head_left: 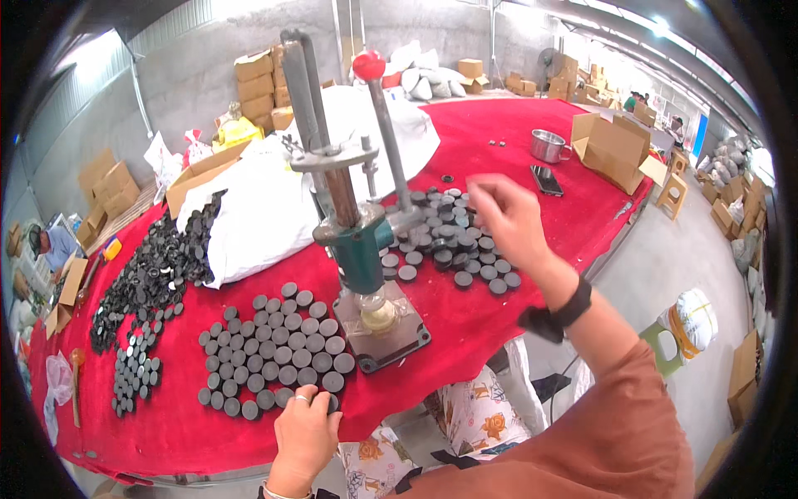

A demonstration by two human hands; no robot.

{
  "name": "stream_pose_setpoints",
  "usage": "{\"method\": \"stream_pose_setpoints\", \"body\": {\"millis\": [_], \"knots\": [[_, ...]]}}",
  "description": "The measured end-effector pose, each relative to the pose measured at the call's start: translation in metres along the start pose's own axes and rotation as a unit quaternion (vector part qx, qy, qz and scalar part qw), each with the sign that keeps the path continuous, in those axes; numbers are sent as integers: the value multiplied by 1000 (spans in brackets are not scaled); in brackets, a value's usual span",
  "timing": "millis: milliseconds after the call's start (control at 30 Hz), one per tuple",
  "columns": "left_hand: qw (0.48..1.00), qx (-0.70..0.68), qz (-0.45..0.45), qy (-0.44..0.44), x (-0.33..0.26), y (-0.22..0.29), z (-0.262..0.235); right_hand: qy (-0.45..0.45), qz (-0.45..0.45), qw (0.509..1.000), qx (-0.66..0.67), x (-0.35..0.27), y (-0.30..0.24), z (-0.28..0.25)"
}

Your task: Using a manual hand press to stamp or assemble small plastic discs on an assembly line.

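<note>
A green hand press (pixel 357 258) with a lever topped by a red knob (pixel 369 66) stands on the red-covered table. Its square metal base plate (pixel 382 337) has a pale round piece (pixel 379 313) under the ram. At the near edge, my left hand (pixel 303 432) pinches a dark round disc (pixel 332 403) beside a spread of similar grey-topped discs (pixel 283 339). My right hand (pixel 507 212) is raised right of the press, above a heap of discs (pixel 449 233). Its fingers are curled; what they hold, if anything, is hidden.
Small black parts (pixel 158 270) pile up at left beside a white sack (pixel 258 216). Toward the back right are a metal mug (pixel 547 146), a phone (pixel 546 180) and an open carton (pixel 613 150). Another person (pixel 56 245) sits at far left.
</note>
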State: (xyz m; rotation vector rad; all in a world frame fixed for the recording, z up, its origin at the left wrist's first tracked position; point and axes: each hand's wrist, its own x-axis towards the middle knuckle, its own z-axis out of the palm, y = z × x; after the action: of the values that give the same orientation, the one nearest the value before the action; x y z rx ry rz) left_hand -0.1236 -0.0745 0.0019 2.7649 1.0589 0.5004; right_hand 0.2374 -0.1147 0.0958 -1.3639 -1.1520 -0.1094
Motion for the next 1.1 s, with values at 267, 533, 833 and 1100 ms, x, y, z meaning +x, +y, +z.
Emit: {"method": "stream_pose_setpoints", "body": {"millis": [267, 533, 833, 1100], "knots": [[998, -52, 16, 20, 1, 1, -5, -195, -51, 951, -234, 173, -106, 55], [949, -305, 2, 85, 73, 20, 2, -57, -290, 877, -379, 203, -67, 106], [956, -274, -28, 97, 132, 30, 49, -74, -409, 757, -505, 205, -63, 110], [881, -449, -43, 143, 134, 22, 77, 40, -274, 903, -328, 201, -67, 115]]}}
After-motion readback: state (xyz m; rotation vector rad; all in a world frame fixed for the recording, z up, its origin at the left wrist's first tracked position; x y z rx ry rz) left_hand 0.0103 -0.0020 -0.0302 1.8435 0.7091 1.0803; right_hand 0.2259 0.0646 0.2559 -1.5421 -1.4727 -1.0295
